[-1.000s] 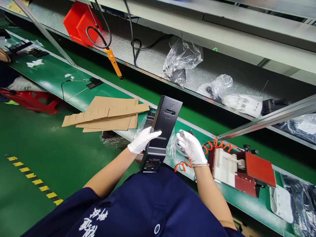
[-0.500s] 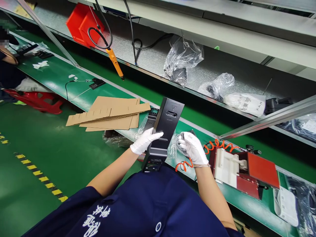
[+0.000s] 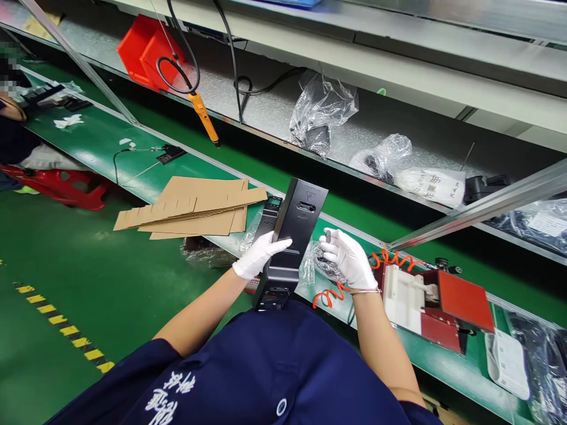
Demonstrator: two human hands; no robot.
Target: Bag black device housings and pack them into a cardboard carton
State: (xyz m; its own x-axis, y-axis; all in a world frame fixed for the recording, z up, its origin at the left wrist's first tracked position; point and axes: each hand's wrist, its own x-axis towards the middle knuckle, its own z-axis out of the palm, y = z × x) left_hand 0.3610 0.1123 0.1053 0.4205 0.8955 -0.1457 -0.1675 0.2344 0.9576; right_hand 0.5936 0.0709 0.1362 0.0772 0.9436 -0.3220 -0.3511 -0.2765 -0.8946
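White characters are showing on the dark blue garment (image 3: 266, 378) at the bottom of the view, beside a small round white mark; they are sitting upside down and cannot be read. The black housing (image 3: 295, 227) is bearing a small triangle sign under a line of print too fine to read. The white bag (image 3: 429, 184) is carrying dark printed characters, unreadable here.

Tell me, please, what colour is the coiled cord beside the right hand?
Orange coiled cord, head view.
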